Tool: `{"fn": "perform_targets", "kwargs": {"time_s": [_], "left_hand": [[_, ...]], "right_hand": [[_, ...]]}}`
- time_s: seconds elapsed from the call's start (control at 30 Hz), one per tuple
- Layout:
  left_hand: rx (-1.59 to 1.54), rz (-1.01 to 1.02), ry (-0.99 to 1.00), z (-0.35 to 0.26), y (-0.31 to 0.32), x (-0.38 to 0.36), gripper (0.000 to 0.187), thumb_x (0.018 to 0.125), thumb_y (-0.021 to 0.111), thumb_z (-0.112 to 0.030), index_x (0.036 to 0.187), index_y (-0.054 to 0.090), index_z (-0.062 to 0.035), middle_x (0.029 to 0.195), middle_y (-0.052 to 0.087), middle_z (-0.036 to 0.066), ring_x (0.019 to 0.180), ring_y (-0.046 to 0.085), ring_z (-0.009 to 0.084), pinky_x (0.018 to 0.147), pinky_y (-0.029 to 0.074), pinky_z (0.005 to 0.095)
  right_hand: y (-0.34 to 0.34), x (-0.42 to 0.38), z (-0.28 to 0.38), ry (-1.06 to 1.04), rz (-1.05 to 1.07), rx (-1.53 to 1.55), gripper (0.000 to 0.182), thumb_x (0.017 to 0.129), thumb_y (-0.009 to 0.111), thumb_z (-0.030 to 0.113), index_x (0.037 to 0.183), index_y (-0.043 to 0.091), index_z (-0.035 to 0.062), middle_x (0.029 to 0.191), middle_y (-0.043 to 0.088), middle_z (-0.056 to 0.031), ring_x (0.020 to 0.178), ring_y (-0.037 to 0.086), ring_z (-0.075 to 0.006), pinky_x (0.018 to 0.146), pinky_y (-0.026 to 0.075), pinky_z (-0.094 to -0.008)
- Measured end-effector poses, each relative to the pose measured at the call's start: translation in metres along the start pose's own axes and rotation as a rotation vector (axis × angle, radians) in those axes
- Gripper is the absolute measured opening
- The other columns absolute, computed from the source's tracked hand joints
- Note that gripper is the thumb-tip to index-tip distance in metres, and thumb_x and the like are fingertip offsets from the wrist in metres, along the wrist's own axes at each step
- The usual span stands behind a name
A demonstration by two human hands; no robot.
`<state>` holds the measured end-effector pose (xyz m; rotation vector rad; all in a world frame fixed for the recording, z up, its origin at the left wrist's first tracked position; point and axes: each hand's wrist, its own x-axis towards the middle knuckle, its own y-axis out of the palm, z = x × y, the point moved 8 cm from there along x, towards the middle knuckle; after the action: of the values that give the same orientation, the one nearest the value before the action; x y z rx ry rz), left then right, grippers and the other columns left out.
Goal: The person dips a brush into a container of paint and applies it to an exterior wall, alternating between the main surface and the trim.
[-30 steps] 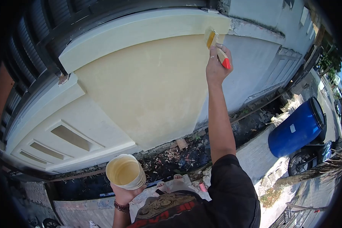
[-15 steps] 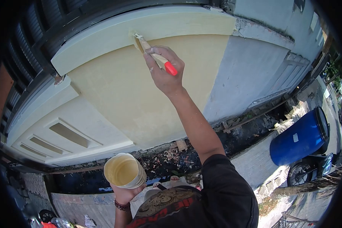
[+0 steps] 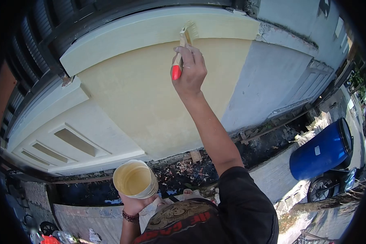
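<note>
- Our R hand [image 3: 191, 71] grips the brush [image 3: 185, 37]: thumb & fingers narrow, closed round the handle, red end sticking out by the palm.
- Brush is up at the ledge [image 3: 142, 34], bristles against its front face, R of its mid pt; streaky yellowish marks right by the bristles.
- Our R arm is stretched out & up, dark short sleeve [image 3: 238, 183] at the elbow end.
- Our L hand [image 3: 135, 204] holds the tub [image 3: 153, 188] from underneath, fingers curled round the btm, some hidden, so can't tell exactly how they all sit.
- Tub is whitish, tilted a bit, mouth twd us; inside looks yellowish cream, can't tell how full.
- Dark beads [image 3: 131, 218] on our L wrist.
- Wall [image 3: 158, 97] below the ledge is pale yellow; grey-blue stretch [image 3: 268, 77] on its R, w/ a clean edge btwn.
- Slotted panel [image 3: 103, 130] on the L, cream; dark railing [image 3: 44, 44] above, top L.
- Ditch [image 3: 85, 194] w/ dark water & litter runs along the wall's foot; brick [image 3: 196, 156] near its edge.
- Off to the R: blue barrel [image 3: 323, 152], leaning in view, white label on its side, motorbike [image 3: 321, 189] just beside it, partly hidden.
</note>
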<state>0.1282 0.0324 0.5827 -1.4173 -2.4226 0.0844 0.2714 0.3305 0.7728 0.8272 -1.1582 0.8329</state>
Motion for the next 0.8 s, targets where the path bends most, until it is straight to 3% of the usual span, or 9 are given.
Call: {"fn": "perform_targets", "kwargs": {"time_s": [0.13,0.2,0.23,0.3,0.43,0.53,0.63,0.67,0.8], "left_hand": [[0.028,0.073,0.042,-0.003,-0.008,0.004,0.101,0.05,0.099,-0.019,0.133,0.044,-0.0006,0.124,0.059,0.011,0.113,0.059,0.0238,0.098,0.049,0.0399],[0.004,0.083,0.021,-0.003,-0.013,0.003,0.101,0.05,0.099,-0.018,0.133,0.044,-0.0008,0.124,0.059,0.011,0.113,0.06,0.0238,0.098,0.049,0.04],[0.039,0.102,0.032,-0.004,-0.016,0.003,0.1,0.05,0.099,-0.018,0.133,0.045,-0.0009,0.124,0.06,0.011,0.113,0.06,0.0238,0.098,0.049,0.0399],[0.077,0.118,0.046,-0.009,-0.022,0.003,0.099,0.049,0.098,-0.017,0.132,0.046,-0.001,0.124,0.06,0.011,0.113,0.06,0.0238,0.098,0.049,0.0398],[-0.028,-0.034,0.043,-0.017,-0.038,0.005,0.084,0.052,0.098,-0.025,0.122,0.058,-0.0013,0.112,0.068,0.01,0.103,0.066,0.0212,0.092,0.052,0.0367],[-0.028,-0.037,0.038,-0.015,-0.041,0.007,0.084,0.052,0.098,-0.025,0.122,0.058,-0.0013,0.112,0.068,0.01,0.103,0.066,0.0213,0.092,0.052,0.037],[-0.051,-0.031,0.034,-0.011,-0.038,0.01,0.085,0.052,0.097,-0.024,0.123,0.057,-0.001,0.115,0.067,0.01,0.105,0.065,0.0219,0.094,0.051,0.0374],[-0.072,-0.023,0.036,-0.01,-0.035,0.013,0.086,0.053,0.097,-0.023,0.125,0.056,-0.0008,0.116,0.066,0.01,0.107,0.064,0.0223,0.095,0.051,0.0375],[-0.074,0.039,0.06,-0.012,-0.021,0.021,0.1,0.05,0.099,-0.023,0.132,0.047,-0.0007,0.124,0.06,0.011,0.114,0.059,0.0247,0.1,0.048,0.0404]], "right_hand": [[0.031,-0.012,0.077,-0.087,0.155,0.304,0.027,0.069,0.067,-0.006,0.093,0.064,0.0068,0.096,0.06,-0.0132,0.085,0.065,-0.0325,0.069,0.056,-0.0383],[0.043,-0.001,0.062,0.171,0.318,0.72,0.017,0.078,0.071,-0.002,0.093,0.068,0.0064,0.095,0.067,-0.0118,0.089,0.068,-0.0243,0.072,0.055,-0.0313],[0.036,0.012,0.038,0.252,0.315,0.681,0.009,0.082,0.073,0.003,0.09,0.069,0.0047,0.094,0.07,-0.008,0.086,0.066,-0.0169,0.072,0.052,-0.0267],[0.016,0.018,-0.051,0.684,0.286,0.676,0.019,0.082,0.075,0.004,0.098,0.066,0.0009,0.092,0.068,-0.0051,0.083,0.063,-0.0115,0.073,0.051,-0.0252],[-0.094,0.042,-0.165,0.578,-0.13,0.441,0.02,0.079,0.074,0.0,0.097,0.064,-0.0012,0.092,0.068,-0.0066,0.082,0.064,-0.0132,0.075,0.052,-0.027],[-0.112,0.042,-0.177,0.394,-0.266,0.159,0.02,0.078,0.072,-0.002,0.097,0.065,0.0002,0.089,0.067,-0.0078,0.08,0.064,-0.0176,0.073,0.052,-0.0303],[-0.077,0.045,-0.1,0.002,-0.237,-0.284,0.023,0.073,0.069,-0.003,0.095,0.066,0.0044,0.084,0.063,-0.0114,0.076,0.062,-0.0286,0.069,0.05,-0.0374],[-0.046,0.037,-0.076,0.126,-0.091,-0.243,0.025,0.07,0.069,-0.003,0.093,0.067,0.0072,0.086,0.059,-0.0114,0.077,0.06,-0.0318,0.069,0.05,-0.0401],[0.035,-0.014,0.043,-0.082,0.12,0.031,0.032,0.066,0.067,-0.005,0.092,0.066,0.0122,0.093,0.055,-0.0094,0.08,0.061,-0.0289,0.063,0.055,-0.04]]}}
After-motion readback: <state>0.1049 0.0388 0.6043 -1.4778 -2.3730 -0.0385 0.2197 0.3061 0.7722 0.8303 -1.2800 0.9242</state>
